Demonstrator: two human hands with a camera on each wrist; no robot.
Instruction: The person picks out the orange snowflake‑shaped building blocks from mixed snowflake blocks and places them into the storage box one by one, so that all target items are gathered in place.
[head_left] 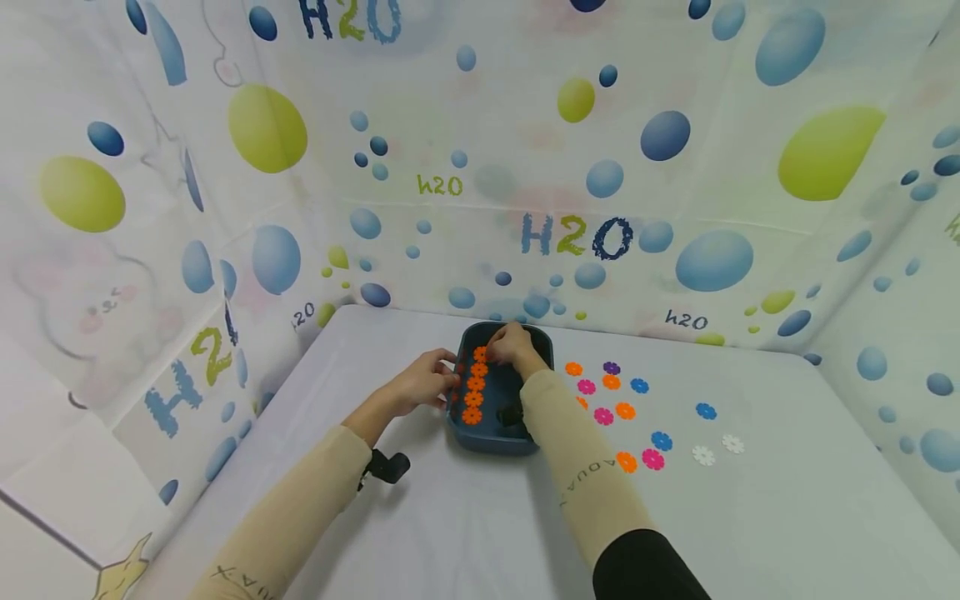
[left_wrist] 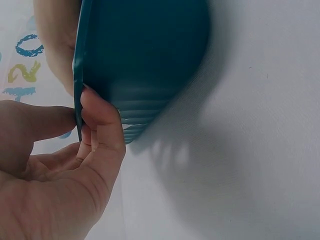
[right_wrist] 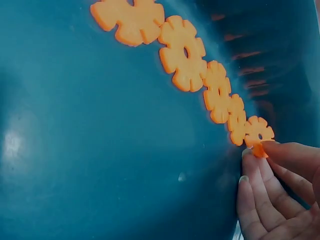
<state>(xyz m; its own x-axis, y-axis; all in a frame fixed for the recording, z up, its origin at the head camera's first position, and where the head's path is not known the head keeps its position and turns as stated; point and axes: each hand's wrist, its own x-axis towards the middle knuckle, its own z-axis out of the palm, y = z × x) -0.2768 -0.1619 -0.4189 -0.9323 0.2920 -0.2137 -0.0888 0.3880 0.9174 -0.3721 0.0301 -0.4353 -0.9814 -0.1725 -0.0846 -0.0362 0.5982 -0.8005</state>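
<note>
A dark blue-green plastic basin [head_left: 498,446] stands on the white-covered table. Inside it, along the left side, several orange flower-shaped discs [head_left: 473,399] lie in a row; the right wrist view shows slotted, petal-like edges and a center hole on each orange disc [right_wrist: 184,52]. My left hand [head_left: 422,381] grips the basin's left rim, thumb on one side and fingers on the other in the left wrist view. My right hand [head_left: 513,345] is at the far end of the row, pinching an orange flower disc [right_wrist: 259,150] between thumb and fingers. Most of that disc is hidden.
Loose flower discs lie right of the basin: orange discs [head_left: 626,411], pink discs [head_left: 653,459], blue discs [head_left: 706,411], white discs [head_left: 703,455] and a purple disc [head_left: 611,367]. A patterned curtain [head_left: 480,233] hangs behind and beside the table [head_left: 787,517].
</note>
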